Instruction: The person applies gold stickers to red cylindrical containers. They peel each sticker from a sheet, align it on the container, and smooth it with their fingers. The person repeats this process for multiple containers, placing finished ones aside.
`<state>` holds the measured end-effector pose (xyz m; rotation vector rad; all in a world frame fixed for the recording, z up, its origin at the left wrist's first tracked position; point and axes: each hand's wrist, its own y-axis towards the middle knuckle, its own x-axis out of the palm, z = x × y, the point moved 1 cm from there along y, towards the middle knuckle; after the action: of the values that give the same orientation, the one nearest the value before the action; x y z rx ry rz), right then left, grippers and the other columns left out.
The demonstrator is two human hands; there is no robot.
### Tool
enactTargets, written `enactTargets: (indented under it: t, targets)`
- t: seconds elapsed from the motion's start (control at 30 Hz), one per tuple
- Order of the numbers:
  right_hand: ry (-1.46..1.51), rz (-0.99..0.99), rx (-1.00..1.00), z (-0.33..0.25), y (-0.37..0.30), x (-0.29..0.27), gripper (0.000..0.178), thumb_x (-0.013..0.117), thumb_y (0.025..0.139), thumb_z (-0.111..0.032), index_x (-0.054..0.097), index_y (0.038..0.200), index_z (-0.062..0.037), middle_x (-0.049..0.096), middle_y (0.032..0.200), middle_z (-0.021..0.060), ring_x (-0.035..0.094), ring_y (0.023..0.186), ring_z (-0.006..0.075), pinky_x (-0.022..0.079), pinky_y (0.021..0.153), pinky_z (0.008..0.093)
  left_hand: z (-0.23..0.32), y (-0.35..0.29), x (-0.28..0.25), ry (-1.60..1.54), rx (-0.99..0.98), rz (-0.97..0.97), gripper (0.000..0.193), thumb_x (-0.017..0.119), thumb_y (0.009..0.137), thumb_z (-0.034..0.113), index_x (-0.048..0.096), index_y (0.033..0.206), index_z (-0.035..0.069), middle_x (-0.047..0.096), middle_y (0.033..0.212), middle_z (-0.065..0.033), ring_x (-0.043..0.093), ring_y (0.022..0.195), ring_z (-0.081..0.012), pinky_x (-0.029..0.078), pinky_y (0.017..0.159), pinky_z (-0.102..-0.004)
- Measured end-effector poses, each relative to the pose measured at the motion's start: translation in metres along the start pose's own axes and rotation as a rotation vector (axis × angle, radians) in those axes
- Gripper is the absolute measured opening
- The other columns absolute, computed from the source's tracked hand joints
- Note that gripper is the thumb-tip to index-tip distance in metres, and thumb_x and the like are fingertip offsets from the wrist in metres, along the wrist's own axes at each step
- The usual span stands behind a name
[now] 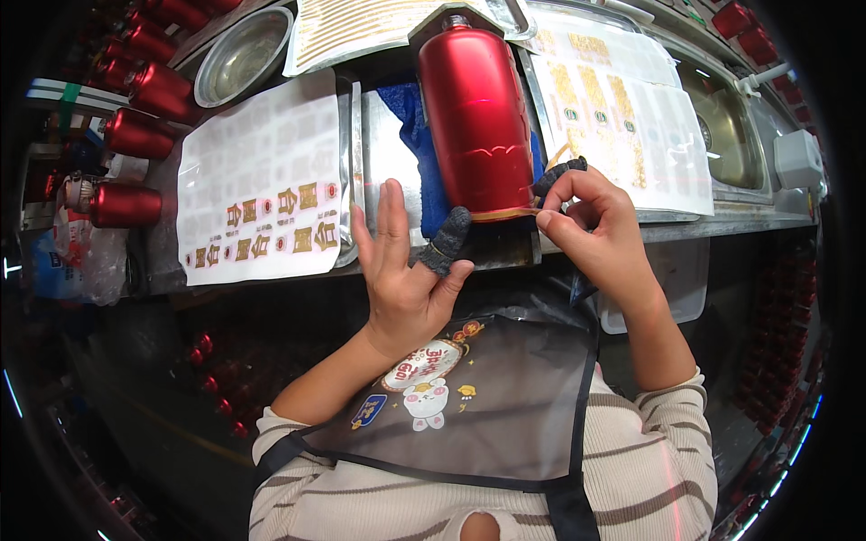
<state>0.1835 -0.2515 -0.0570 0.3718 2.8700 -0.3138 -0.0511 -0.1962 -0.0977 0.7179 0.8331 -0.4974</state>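
Observation:
A shiny red bottle (474, 117) lies on a blue cloth (417, 135), its neck pointing away from me and its base toward me. Around the base edge runs a thin gold strip (505, 215). Its right end is pinched between thumb and finger of my right hand (606, 236), which wears a dark finger cover (557, 177). My left hand (401, 284) has its fingers spread. A dark grey cover (445, 242) sits on its index finger, whose tip is at the left end of the strip; whether it presses there I cannot tell.
Decal sheets with gold patterns lie left (262, 180) and right (622, 126) of the bottle. A sheet of gold strips (361, 32) lies at the back, beside a metal bowl (244, 54). More red bottles (140, 132) stand far left. A sink (722, 126) is at right.

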Motion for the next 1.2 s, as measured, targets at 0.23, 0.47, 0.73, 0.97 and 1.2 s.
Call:
enactTargets:
  t: [0.23, 0.47, 0.73, 0.97, 1.2]
  targets:
    - [-0.029, -0.034, 0.020, -0.009, 0.000, -0.004, 0.011, 0.071, 0.080, -0.009, 0.063, 0.080, -0.0004, 0.052, 0.086, 0.0024, 0.043, 0.057, 0.0034, 0.034, 0.053, 0.0224, 0.004, 0.024, -0.017, 0.147, 0.161, -0.050, 0.041, 0.079, 0.077, 0.021, 0.072, 0.117, 0.016, 0.023, 0.155, -0.0374, 0.031, 0.142, -0.0516, 0.016, 0.110, -0.0698]
    - [-0.039, -0.041, 0.005, -0.005, 0.005, -0.003, 0.011, 0.069, 0.080, -0.008, 0.063, 0.080, 0.0011, 0.052, 0.085, 0.0029, 0.046, 0.057, 0.0040, 0.035, 0.052, 0.0224, 0.011, 0.040, -0.020, 0.174, 0.237, -0.068, 0.048, 0.083, 0.071, 0.019, 0.073, 0.117, 0.019, 0.028, 0.154, -0.0344, 0.037, 0.138, -0.0510, 0.018, 0.109, -0.0702]
    - [-0.003, -0.042, 0.008, 0.008, 0.011, -0.002, 0.009, 0.069, 0.080, -0.006, 0.064, 0.082, 0.0007, 0.051, 0.088, 0.0024, 0.045, 0.059, 0.0034, 0.035, 0.053, 0.0208, 0.021, 0.071, 0.008, 0.163, 0.316, 0.136, 0.038, 0.080, 0.072, 0.018, 0.076, 0.109, 0.012, 0.046, 0.147, -0.0275, 0.050, 0.131, -0.0454, 0.030, 0.107, -0.0652]
    - [-0.084, -0.070, -0.071, 0.004, 0.008, -0.002, 0.013, 0.071, 0.078, -0.008, 0.064, 0.086, -0.0014, 0.049, 0.085, 0.0005, 0.041, 0.059, 0.0021, 0.032, 0.053, 0.0201, -0.010, 0.039, 0.007, -0.221, 0.044, 0.102, 0.064, 0.086, 0.071, 0.017, 0.062, 0.127, -0.003, 0.047, 0.148, -0.0242, 0.053, 0.130, -0.0391, 0.028, 0.110, -0.0625]
    - [-0.121, -0.093, -0.099, -0.003, 0.003, -0.004, 0.013, 0.073, 0.077, -0.007, 0.065, 0.087, -0.0038, 0.049, 0.080, -0.0035, 0.038, 0.061, 0.0014, 0.029, 0.054, 0.0200, -0.013, 0.009, 0.002, -0.159, 0.064, 0.045, 0.046, 0.083, 0.076, 0.020, 0.069, 0.113, -0.005, 0.046, 0.147, -0.0261, 0.052, 0.131, -0.0397, 0.026, 0.110, -0.0631]
